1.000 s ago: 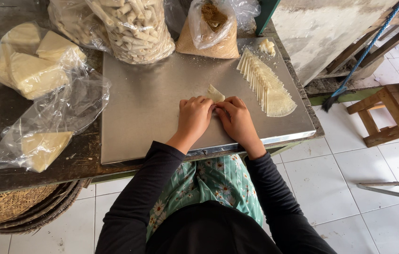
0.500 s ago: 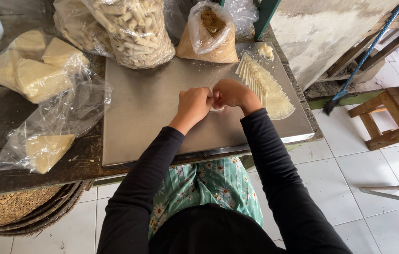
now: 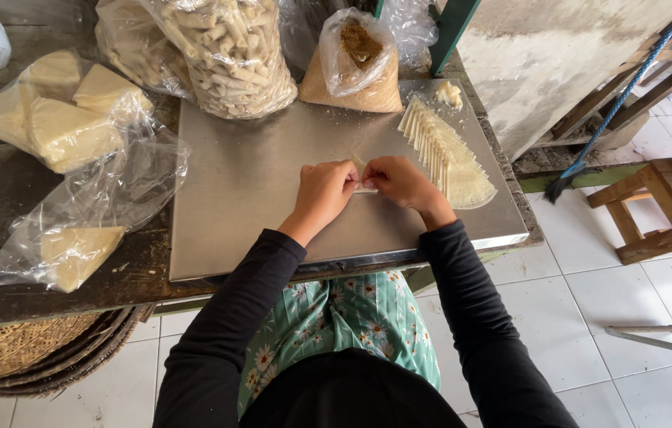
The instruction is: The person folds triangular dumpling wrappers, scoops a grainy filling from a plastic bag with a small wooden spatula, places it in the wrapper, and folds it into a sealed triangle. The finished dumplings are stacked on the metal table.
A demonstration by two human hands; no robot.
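My left hand and my right hand meet over the middle of a steel tray. Together they pinch a small pale dough wrapper between the fingertips; most of it is hidden by the fingers. To the right of my right hand lies a fanned row of several thin triangular wrappers. A small lump of pale filling sits at the tray's far right corner.
A clear bag of rolled pastry sticks and a bag of brown crumbs stand at the tray's far edge. Plastic bags of wrapper stacks lie on the dark wooden table at left. Woven trays sit below; a wooden stool stands right.
Both hands lifted from pressing a wrapper flat near the tray's front and moved farther up the tray. They now hold the wrapper between the fingertips.
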